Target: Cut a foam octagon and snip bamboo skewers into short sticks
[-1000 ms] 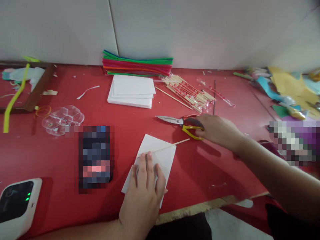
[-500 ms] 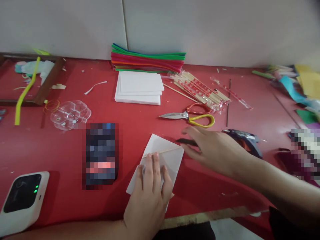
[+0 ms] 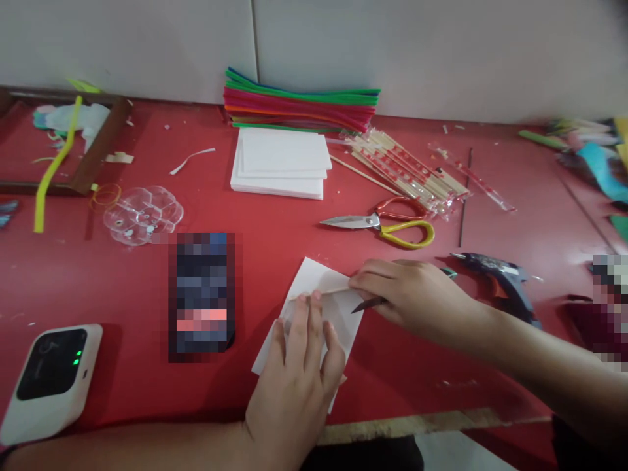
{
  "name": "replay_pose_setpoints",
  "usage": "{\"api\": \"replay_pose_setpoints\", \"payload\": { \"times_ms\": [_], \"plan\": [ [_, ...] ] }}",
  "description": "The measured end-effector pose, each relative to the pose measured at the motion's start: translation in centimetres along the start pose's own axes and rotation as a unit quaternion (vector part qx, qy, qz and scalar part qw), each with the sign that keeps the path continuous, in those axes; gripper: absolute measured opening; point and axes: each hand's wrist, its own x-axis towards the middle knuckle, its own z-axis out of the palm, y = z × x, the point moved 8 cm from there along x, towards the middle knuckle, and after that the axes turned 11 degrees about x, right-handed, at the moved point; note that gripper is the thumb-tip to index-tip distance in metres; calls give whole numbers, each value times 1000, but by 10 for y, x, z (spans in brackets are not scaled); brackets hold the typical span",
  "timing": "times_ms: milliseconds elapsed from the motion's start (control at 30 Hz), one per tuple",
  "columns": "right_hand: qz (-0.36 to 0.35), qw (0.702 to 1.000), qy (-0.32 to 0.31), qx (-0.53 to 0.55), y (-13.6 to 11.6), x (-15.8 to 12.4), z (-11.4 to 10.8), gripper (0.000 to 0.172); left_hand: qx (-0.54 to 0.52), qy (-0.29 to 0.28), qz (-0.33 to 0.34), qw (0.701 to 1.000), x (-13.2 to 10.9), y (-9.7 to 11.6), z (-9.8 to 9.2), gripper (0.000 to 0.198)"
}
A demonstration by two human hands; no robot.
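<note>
My left hand [image 3: 299, 373] lies flat, fingers stretched, on a white foam sheet [image 3: 356, 322] near the table's front edge. Its fingertips press a thin wooden stick [image 3: 333, 290] that runs across the sheet's upper part. My right hand [image 3: 417, 297] is closed round a dark-bladed craft knife [image 3: 367, 304]. The blade points left over the sheet's right edge, just under the stick, and the thumb and forefinger touch the stick's right end.
Yellow-and-red scissors [image 3: 387, 226] and a dark glue gun [image 3: 495, 271] lie beyond my right hand. Further back are a stack of white sheets [image 3: 282, 163], coloured strips [image 3: 299, 104] and wrapped sticks [image 3: 407, 170]. A clear plastic tray [image 3: 142, 214], a blurred-out object [image 3: 203, 294] and a white device [image 3: 49, 379] lie left.
My right hand left the scissors, came back toward the sheet with a dark knife in it and now rests at the stick's right end. My left hand stayed pressed on the sheet.
</note>
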Motion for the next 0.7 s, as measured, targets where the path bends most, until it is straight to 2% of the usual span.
{"api": "replay_pose_setpoints", "payload": {
  "times_ms": [233,367,467,533,633,700],
  "plan": [
    [10,1000,-7,8,1,0,2,23,-5,-5,0,1000,0,0,1,49],
    [50,999,2,17,6,1,-2,17,-5,-6,-8,1000,-3,2,5,50],
    [77,996,50,12,10,2,-14,32,-1,5,-19,1000,-6,3,7,52],
    [63,996,57,24,8,4,-17,35,1,11,-21,1000,-7,4,8,52],
    [22,998,45,43,2,9,-18,22,4,6,-25,1000,-7,3,8,51],
    [-25,998,33,43,-5,12,-22,22,5,8,-32,999,-7,3,8,52]
  ]
}}
